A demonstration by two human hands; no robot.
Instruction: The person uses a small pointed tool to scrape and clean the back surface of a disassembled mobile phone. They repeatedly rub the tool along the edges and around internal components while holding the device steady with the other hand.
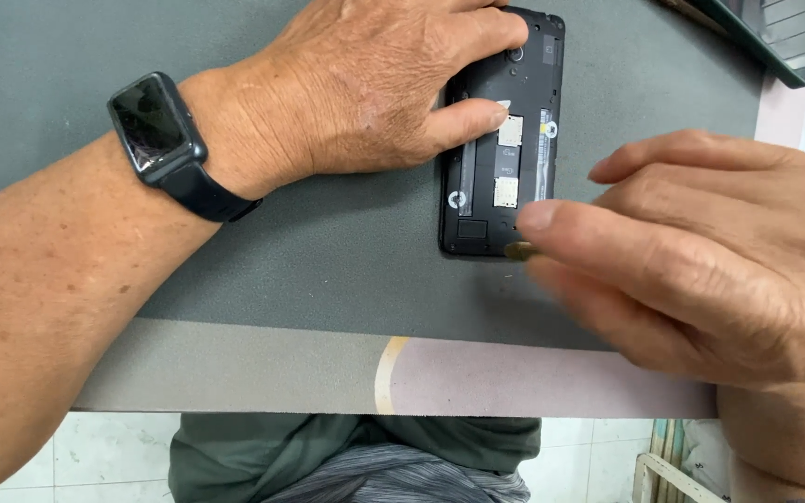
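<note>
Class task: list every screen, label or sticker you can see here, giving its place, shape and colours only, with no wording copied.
Watch screen: left wrist, dark rounded rectangle, cracked.
Phone: back cover off, under the left hand; black, with pale square stickers and a white strip label.
Top-right corner: dark grey device edge, unclear.

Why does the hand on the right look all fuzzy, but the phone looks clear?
Head view: the right hand sits close to the camera and looks smeared, its fingertips soft; the opened black phone and left hand are sharp; light is even, with faint shadows on the grey mat.

left hand [365, 88] pins opened black phone [500, 140] | right hand [701, 261] pinches small tool [518, 250] | grey mat [328, 251]
</note>
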